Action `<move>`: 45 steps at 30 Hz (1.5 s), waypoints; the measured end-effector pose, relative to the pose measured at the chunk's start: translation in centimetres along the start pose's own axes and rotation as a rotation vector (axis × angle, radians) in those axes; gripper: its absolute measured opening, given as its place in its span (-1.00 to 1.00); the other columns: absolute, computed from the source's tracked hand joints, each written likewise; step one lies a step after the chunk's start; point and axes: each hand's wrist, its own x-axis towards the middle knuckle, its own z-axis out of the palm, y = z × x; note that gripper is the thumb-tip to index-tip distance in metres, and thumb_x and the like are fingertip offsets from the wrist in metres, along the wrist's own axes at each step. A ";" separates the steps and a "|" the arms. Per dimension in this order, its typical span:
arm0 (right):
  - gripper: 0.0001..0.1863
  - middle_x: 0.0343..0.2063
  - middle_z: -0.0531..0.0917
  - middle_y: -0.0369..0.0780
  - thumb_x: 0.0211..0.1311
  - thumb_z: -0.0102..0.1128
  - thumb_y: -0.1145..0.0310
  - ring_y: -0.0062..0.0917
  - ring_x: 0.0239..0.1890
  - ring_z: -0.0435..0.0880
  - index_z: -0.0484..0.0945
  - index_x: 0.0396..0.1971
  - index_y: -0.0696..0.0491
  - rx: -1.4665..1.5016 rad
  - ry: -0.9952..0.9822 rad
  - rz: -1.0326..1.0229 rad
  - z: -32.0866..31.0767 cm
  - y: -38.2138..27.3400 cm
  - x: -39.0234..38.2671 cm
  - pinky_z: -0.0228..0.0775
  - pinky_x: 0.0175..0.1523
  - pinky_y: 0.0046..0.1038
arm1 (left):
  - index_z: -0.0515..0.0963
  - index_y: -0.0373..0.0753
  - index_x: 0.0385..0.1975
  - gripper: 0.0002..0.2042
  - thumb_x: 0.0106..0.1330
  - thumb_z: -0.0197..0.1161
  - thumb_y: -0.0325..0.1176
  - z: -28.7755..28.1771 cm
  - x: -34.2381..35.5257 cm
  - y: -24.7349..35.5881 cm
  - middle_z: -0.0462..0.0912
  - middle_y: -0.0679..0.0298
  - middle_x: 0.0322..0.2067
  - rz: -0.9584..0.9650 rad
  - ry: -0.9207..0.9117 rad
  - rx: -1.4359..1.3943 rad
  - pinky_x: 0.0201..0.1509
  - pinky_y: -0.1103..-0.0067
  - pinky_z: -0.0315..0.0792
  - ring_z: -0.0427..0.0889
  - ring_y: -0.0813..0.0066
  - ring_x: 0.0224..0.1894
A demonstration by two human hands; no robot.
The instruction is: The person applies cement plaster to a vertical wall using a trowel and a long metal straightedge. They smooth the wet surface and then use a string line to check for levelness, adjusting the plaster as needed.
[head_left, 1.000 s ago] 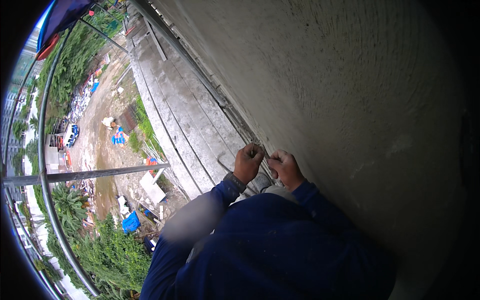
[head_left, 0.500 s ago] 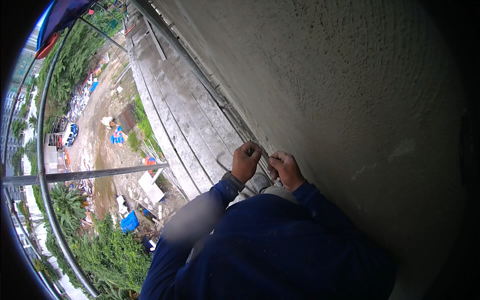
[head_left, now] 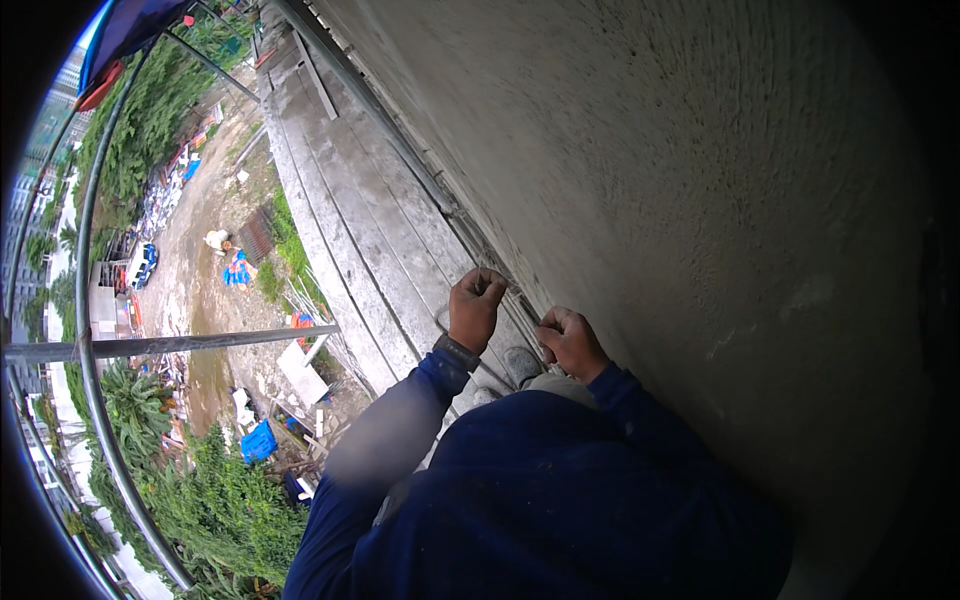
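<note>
My left hand (head_left: 474, 312) is closed in a pinch above the scaffold planks (head_left: 345, 215), close to the wall's foot. A dark band circles that wrist. To its right and slightly nearer, my right hand (head_left: 573, 343) is also closed, fingertips pressed together beside the plastered wall (head_left: 680, 190). A gap lies between the hands. Whatever either one pinches is too small or hidden to make out. Under my left hand a thin curved metal rod (head_left: 440, 318) shows against the planks. My shoe (head_left: 520, 364) rests on the planks below the hands.
Along the wall's base runs a long metal pipe (head_left: 385, 135). A loose strip (head_left: 315, 78) lies farther along the planks. On the left, a horizontal rail (head_left: 200, 344) and curved pipes (head_left: 88, 230) border the platform, with a drop to muddy ground (head_left: 205, 290) far below.
My left hand has moved away from the right one, to the left and slightly farther out, widening the gap. My right hand stays nearly in place, still closed.
</note>
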 end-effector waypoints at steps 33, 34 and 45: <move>-0.87 -0.43 0.49 -0.31 0.47 0.11 0.30 -0.53 -0.32 0.49 0.41 -0.32 -0.05 1.026 -0.256 -0.132 1.0 -1.3 -0.5 0.35 -0.02 -0.36 | 0.64 -0.32 -0.26 -0.85 0.48 0.24 -0.37 -3.6 -7.0 -1.3 0.66 0.40 -0.40 -0.096 -0.457 0.161 -0.15 0.60 0.47 0.53 0.69 -0.31; -0.84 -0.47 0.44 -0.33 0.46 0.12 0.28 -0.54 -0.37 0.44 0.40 -0.35 -0.04 1.026 -0.260 -0.130 0.9 -1.5 -0.5 0.31 -0.08 -0.38 | 0.64 -0.33 -0.25 -0.85 0.49 0.23 -0.38 -3.8 -6.9 -1.5 0.67 0.39 -0.37 -0.093 -0.472 0.118 -0.11 0.59 0.48 0.55 0.67 -0.28; -0.76 -0.67 0.28 -0.38 0.39 0.09 0.34 -0.68 -0.62 0.20 0.32 -0.50 0.00 0.650 -0.078 -0.149 1.8 -1.2 -1.4 0.09 -0.43 -0.54 | 0.60 -0.34 -0.32 -0.86 0.47 0.19 -0.44 -4.7 -7.6 -1.8 0.65 0.22 -0.41 0.079 -0.411 0.381 -0.12 0.52 0.50 0.60 0.53 -0.28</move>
